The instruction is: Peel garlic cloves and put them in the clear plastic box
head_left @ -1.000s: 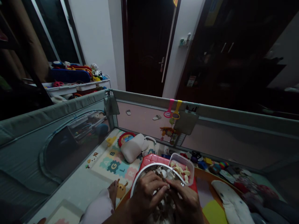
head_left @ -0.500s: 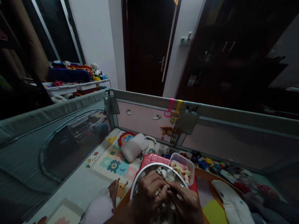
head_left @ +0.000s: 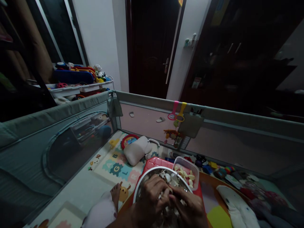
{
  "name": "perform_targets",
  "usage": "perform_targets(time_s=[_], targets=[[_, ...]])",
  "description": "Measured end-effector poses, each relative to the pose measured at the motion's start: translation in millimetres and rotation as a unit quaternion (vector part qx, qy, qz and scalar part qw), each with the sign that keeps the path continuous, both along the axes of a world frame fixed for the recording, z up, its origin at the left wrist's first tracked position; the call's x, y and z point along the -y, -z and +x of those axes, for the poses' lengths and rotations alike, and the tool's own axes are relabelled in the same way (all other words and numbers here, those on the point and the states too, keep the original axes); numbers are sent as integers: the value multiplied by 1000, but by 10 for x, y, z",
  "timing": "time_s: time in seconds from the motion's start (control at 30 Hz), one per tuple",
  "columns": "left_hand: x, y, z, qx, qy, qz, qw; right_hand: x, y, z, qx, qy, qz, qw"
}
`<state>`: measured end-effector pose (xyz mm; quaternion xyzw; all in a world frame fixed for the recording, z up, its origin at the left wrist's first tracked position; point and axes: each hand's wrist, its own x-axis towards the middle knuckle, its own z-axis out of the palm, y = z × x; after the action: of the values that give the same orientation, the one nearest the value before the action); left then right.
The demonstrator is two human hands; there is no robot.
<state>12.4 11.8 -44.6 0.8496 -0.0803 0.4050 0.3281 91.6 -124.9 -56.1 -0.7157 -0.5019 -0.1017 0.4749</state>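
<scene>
Over a steel bowl, my left hand and my right hand meet at the fingertips. Both are closed in a pinch around a small pale garlic clove, mostly hidden by the fingers. Papery garlic skins and some unpeeled garlic lie in the bowl below and behind my hands. Just beyond the bowl's right rim, a clear plastic container holds several peeled garlic cloves. Bowl and container both rest on a red plastic surface.
A grey-green playpen fence surrounds the area. Ahead on the patterned play mat lies a white cushion-like object. A bare foot is at the left. Toys and a white cloth lie to the right.
My fingers shift only slightly around the clove, and both hands stay over the bowl. The whole view has moved a little; the bowl and container keep their places.
</scene>
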Motion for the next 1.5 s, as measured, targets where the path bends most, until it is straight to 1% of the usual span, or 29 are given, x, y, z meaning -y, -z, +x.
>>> perform_targets(time_s=[0.1,0.23,0.3,0.4,0.47,0.53,0.67,0.83,1.0,1.13,1.27,1.37,1.5], targets=[[-1,14,13,-8,-5,-1,1000,-5,-11,-4,-32,-1,-5,999],[-22,-14,13,-29,-12,-27,999,-6,-31,12,-8,-6,-3,1000],[-34,-41,1,-49,3,-55,997,-1,-36,34,4,-2,4,1000],[-44,-75,-22,-67,45,-82,993,6,-32,70,18,20,27,999],[-48,-81,-32,-72,54,-90,992,5,-17,86,42,28,38,998],[-52,-70,-32,-76,50,-94,991,0,5,90,68,29,40,996],[-58,-24,-12,-66,41,-83,994,1,58,85,110,25,19,993],[-34,-1,6,-36,30,-32,998,23,96,94,125,40,-12,991],[-1,27,29,-16,8,-3,1000,32,117,109,134,46,-18,990],[15,35,50,3,-7,16,1000,49,136,140,154,33,-12,987],[20,27,49,5,-10,6,1000,61,119,142,161,28,-17,986],[5,35,46,-10,-6,-7,1000,44,84,94,147,39,-15,988],[-31,20,43,-48,8,-57,997,-1,44,27,109,38,7,993]])
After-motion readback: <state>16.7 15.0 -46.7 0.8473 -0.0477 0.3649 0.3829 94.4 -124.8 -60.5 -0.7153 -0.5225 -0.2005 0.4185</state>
